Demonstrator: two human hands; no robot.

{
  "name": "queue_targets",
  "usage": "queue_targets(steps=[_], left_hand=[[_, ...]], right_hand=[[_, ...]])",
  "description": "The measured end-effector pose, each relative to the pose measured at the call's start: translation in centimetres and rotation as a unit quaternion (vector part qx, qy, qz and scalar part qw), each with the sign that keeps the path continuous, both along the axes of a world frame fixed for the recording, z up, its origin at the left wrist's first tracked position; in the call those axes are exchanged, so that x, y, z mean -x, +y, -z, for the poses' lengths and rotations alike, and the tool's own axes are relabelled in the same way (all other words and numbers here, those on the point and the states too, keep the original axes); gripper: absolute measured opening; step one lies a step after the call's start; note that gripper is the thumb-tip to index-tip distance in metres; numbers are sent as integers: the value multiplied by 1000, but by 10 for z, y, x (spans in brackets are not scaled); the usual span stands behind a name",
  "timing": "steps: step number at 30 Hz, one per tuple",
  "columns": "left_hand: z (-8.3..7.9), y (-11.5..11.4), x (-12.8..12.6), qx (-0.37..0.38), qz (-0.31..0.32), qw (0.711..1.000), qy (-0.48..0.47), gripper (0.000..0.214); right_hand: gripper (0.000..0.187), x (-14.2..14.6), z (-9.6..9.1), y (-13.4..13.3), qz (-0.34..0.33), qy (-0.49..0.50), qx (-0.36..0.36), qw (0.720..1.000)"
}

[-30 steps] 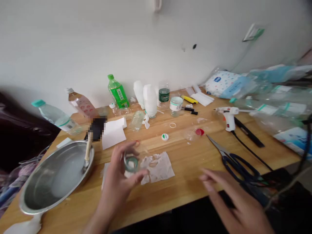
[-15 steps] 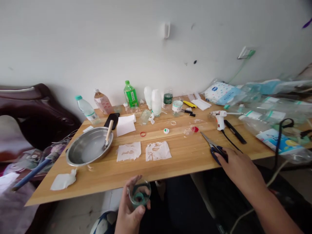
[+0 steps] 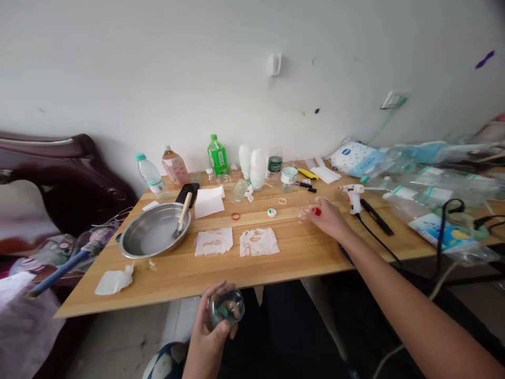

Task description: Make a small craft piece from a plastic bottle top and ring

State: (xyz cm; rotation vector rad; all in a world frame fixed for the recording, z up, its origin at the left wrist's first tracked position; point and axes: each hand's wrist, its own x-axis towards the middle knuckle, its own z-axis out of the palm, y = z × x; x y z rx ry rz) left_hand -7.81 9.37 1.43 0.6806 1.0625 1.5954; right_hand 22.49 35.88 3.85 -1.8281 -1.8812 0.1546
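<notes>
Low in front of the table edge, my left hand is wrapped round a cut-off piece of clear plastic bottle. My right hand reaches over the table, its fingers closed at a small clear bottle top with a red cap, which still rests on the wood. Under my right forearm the scissors are mostly hidden; a bit of blue handle shows. Nearby lie a white-and-green cap, a white ring and a red ring.
Two wet tissue pieces lie mid-table. A metal basin holds cloudy liquid and a brush. Bottles, including a green one, line the wall. To the right are a glue gun, a black cutter-like bar and piled plastic bottles.
My right hand has left the scissors and moved forward and left to the red-capped bottle top. My left hand keeps the cut bottle piece, tilted slightly differently. The view has shifted a little.
</notes>
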Motion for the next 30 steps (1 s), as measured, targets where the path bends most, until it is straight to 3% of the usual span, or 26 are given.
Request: queue_targets(steps=[4,10,15,18,21,25,30], left_hand=[[-6,4,-7,-12,-6,999,-32,73],[-4,7,-10,21,-11,997,-73,48],[0,9,-9,41,0,998,-46,54],[-4,6,-11,62,11,998,-26,59],[-8,2,-10,54,-10,998,-27,64],[-13,-5,-1,40,-50,997,-33,71],[-6,-7,14,45,-83,995,-25,78]], right_hand=[[39,7,11,15,2,-27,48,998],[59,35,-1,-4,-35,-12,-24,999],[33,124,-25,11,-215,24,-71,974],[34,181,-31,25,-250,37,-70,965],[34,213,-31,35,-243,65,-56,966],[32,217,-36,43,-219,128,-26,967],[34,189,-51,40,-168,245,11,955]])
